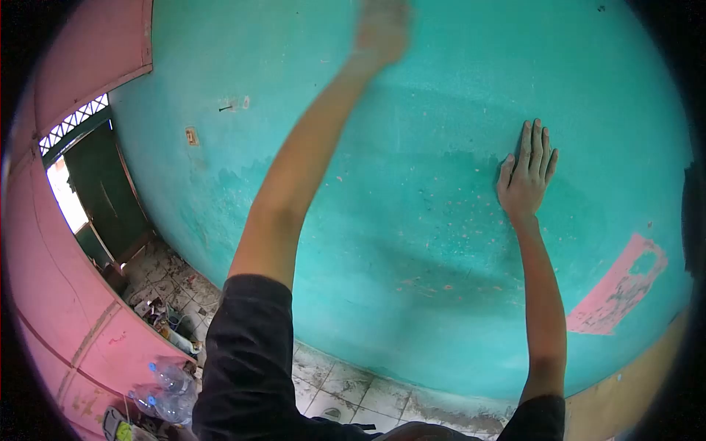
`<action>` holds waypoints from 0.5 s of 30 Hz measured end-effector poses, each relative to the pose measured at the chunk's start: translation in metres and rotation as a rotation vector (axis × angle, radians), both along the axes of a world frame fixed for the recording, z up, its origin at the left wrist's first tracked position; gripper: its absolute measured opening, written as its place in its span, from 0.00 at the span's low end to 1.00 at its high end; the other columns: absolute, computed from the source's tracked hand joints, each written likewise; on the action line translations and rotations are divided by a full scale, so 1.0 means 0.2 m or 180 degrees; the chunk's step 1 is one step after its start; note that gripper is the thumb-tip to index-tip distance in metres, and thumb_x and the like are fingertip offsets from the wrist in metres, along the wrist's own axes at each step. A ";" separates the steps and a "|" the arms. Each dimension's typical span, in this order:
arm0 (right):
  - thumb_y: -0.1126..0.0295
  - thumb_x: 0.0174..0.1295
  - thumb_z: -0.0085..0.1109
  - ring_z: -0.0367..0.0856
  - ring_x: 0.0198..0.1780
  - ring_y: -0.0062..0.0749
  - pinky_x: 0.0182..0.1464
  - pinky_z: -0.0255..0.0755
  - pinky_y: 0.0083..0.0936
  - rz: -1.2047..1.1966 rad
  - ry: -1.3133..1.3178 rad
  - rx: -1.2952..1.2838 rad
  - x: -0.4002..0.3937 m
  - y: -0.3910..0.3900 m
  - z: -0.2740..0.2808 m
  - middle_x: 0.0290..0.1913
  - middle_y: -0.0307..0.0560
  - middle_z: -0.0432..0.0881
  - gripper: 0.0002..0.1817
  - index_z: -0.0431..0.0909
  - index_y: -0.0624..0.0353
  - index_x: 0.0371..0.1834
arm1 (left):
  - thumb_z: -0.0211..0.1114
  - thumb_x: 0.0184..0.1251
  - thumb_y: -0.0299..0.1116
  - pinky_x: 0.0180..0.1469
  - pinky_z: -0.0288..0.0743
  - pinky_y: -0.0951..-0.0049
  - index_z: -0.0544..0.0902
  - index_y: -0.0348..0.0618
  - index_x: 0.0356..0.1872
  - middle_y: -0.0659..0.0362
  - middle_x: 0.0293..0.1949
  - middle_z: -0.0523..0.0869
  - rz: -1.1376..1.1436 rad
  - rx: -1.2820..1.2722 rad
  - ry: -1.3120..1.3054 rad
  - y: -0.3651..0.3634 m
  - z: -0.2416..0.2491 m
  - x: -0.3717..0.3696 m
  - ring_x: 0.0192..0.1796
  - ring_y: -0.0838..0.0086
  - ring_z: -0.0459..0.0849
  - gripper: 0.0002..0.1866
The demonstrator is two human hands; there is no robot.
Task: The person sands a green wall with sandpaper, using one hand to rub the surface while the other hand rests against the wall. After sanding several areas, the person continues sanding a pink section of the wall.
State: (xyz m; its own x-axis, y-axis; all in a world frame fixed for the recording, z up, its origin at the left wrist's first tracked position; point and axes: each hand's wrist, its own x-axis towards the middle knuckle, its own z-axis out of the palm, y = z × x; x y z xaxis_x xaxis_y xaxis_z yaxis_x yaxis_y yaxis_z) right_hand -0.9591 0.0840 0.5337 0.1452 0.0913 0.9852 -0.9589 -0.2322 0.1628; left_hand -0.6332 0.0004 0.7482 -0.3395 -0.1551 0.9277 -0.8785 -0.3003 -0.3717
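A turquoise painted wall (412, 220) fills most of the head view, with small chips and darker damp-looking patches in its paint. My right hand (528, 173) lies flat against it on the right, fingers pointing up and slightly apart, holding nothing. At the top edge of the view my left hand (382, 33) is raised high on a stretched arm. Motion smears its fingers, and part of it is cut off by the frame. Whether it touches the wall or holds anything cannot be made out.
Lower right, a pink patch (618, 290) shows on the wall. A light switch (192, 137) and a nail (226, 109) are at left. Beyond the pink partition (66, 294) stands a dark door (110, 195). Plastic bottles (169, 393) lie on dirty floor tiles (346, 382).
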 end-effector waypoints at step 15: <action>0.64 0.73 0.44 0.59 0.83 0.43 0.82 0.46 0.55 0.0044 -0.0079 0.0071 -0.01 0.01 -0.01 0.83 0.44 0.62 0.33 0.61 0.54 0.82 | 0.41 0.84 0.43 0.84 0.41 0.49 0.56 0.38 0.82 0.48 0.84 0.51 -0.2004 -0.0498 0.0173 -0.02 -0.26 0.18 0.84 0.52 0.52 0.32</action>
